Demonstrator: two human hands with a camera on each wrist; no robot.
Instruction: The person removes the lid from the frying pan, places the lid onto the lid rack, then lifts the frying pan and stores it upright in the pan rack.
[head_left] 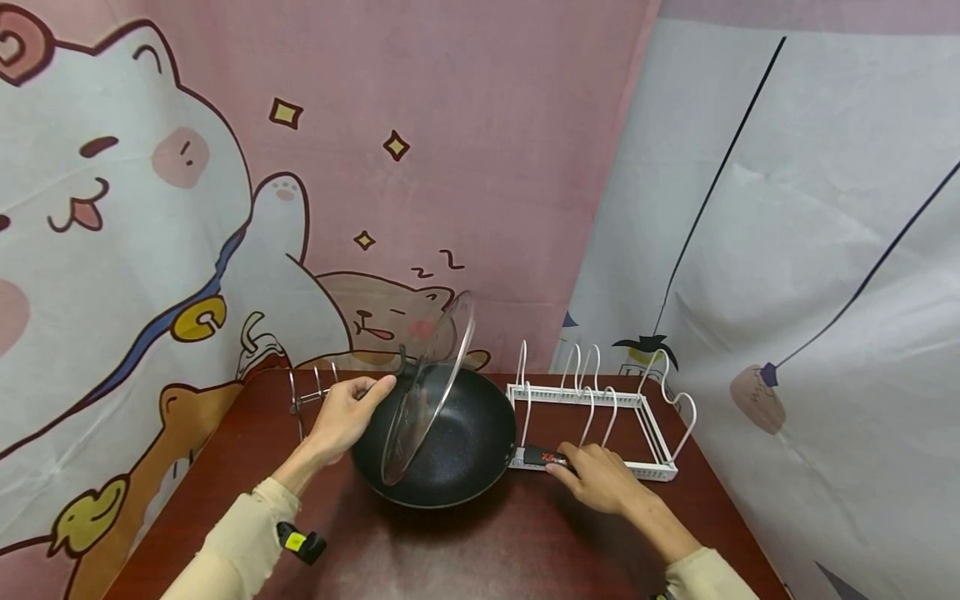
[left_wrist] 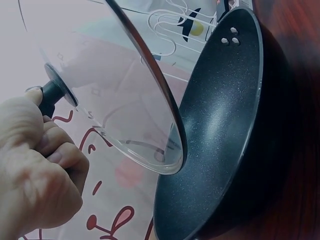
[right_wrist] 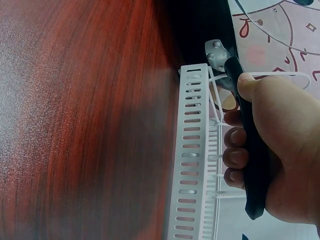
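A black frying pan (head_left: 468, 433) with a speckled inside sits in the middle of the table. My right hand (head_left: 600, 479) grips its long black handle (right_wrist: 255, 165), fingers wrapped round it and the thumb along the top. My left hand (head_left: 343, 421) holds a clear glass lid (head_left: 407, 429) by its black knob (left_wrist: 54, 94). The lid stands tilted on edge over the pan, its metal-banded rim (left_wrist: 159, 75) overlapping the pan's inside in the left wrist view. Part of the knob is hidden behind the fingers.
Behind and below the pan handle stands a white rack (head_left: 656, 472) with several upright wire loops and a slotted base. A smaller wire rack (head_left: 306, 402) stands at the back left. A printed cloth (head_left: 510, 167) hangs behind the dark red wooden table (head_left: 465, 558).
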